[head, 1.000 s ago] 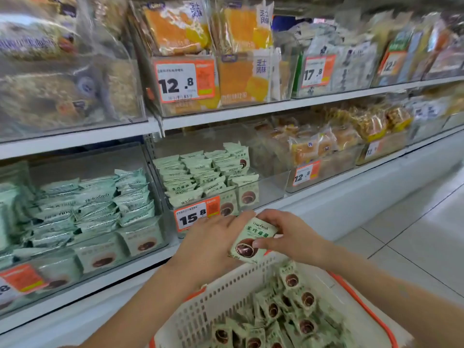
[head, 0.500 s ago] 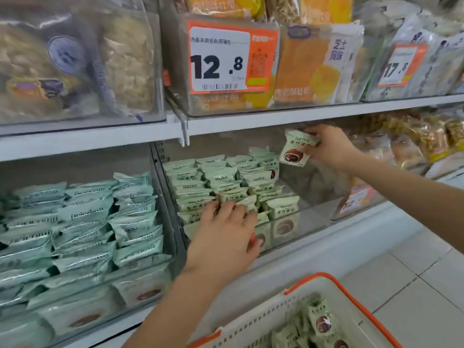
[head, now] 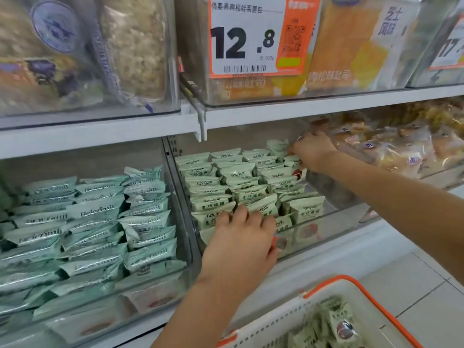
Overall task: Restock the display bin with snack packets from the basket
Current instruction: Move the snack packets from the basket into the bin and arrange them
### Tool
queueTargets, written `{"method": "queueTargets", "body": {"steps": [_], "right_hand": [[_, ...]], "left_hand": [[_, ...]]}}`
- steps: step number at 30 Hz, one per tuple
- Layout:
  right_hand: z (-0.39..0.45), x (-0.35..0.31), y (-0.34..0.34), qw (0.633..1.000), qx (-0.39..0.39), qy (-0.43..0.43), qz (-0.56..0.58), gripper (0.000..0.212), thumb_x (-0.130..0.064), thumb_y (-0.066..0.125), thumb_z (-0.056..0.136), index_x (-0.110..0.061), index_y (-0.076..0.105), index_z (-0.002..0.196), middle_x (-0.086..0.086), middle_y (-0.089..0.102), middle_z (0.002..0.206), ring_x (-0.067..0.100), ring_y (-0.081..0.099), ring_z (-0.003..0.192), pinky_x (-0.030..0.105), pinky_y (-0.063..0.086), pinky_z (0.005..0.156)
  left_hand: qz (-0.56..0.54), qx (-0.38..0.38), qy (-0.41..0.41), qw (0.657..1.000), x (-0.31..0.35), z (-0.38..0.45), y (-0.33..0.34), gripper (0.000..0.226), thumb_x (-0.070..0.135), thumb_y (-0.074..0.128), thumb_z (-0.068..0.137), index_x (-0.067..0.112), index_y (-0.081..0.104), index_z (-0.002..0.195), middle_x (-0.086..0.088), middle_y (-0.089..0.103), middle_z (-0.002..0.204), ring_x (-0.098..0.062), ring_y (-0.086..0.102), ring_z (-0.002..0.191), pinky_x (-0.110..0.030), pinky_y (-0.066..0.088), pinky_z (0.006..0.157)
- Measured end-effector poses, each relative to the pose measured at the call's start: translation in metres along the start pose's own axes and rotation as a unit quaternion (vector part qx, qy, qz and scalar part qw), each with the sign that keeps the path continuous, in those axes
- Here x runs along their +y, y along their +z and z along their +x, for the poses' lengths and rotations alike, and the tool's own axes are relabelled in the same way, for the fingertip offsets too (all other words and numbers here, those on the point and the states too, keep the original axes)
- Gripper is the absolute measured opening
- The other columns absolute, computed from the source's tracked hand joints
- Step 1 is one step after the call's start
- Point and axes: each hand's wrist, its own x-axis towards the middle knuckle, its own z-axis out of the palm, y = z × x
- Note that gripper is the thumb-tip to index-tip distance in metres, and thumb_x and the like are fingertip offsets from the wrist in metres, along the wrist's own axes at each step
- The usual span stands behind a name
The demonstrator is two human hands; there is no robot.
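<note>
Packets [head: 247, 183] stand in neat rows in the clear bin [head: 326, 229]. Right hand [head: 312, 153] pushes one in at the back, fingers curled on it. Left hand [head: 242, 243] rests flat on the front rim. Slide it in straight, then let go

Price tag [head: 253, 36] at 12 o'clock: "12.8", "500g". Green snack packets [head: 238, 187] in display bin [head: 334, 222]: "Beicomil". Tag [head: 449, 49] at 2 o'clock: "17", partly cut off.

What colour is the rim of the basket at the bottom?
Orange. The basket has an orange rim on a white perforated body, seen in the head view, the only one.
</note>
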Motion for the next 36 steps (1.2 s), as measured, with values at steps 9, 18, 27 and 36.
{"method": "queueTargets", "body": {"steps": [9,18,27,36], "right_hand": [[-0.001,-0.003,0.024,0.987,0.072,0.043,0.139,0.061,0.004,0.062,0.080,-0.010,0.035,0.133,0.018,0.045,0.133,0.035,0.041,0.122,0.043,0.037,0.096],[-0.015,-0.011,0.018,0.976,0.063,0.035,0.205,0.070,0.014,0.048,0.080,-0.019,0.028,0.138,0.012,0.064,0.099,0.029,0.062,0.081,0.037,0.051,0.066],[-0.037,-0.004,0.007,0.949,0.079,0.067,0.297,0.057,0.011,0.048,0.085,-0.014,0.035,0.134,0.021,0.059,0.116,0.034,0.060,0.095,0.036,0.047,0.073],[-0.231,-0.072,0.045,0.727,0.455,0.212,0.468,0.022,0.006,0.048,0.084,-0.010,0.053,0.099,-0.011,0.047,0.094,0.015,0.046,0.088,0.034,0.040,0.076]], "left_hand": [[-0.011,0.014,0.002,1.000,0.001,0.001,0.003,0.037,0.046,0.077,0.065,0.018,0.067,0.087,0.000,0.066,0.079,-0.023,0.061,0.078,-0.038,0.051,0.064],[-0.001,0.019,-0.010,1.000,0.004,-0.001,-0.003,0.038,0.047,0.050,0.091,0.019,0.055,0.117,-0.001,0.061,0.113,-0.025,0.050,0.111,-0.043,0.041,0.089],[-0.004,0.069,0.014,0.998,0.000,-0.004,0.004,0.039,0.047,0.072,0.070,0.018,0.067,0.096,0.000,0.068,0.089,-0.023,0.061,0.089,-0.040,0.048,0.075],[-0.056,0.181,0.146,0.971,0.042,-0.032,0.006,0.003,0.017,0.062,0.079,0.017,0.064,0.082,0.003,0.063,0.080,-0.021,0.059,0.085,-0.036,0.036,0.093]]}}
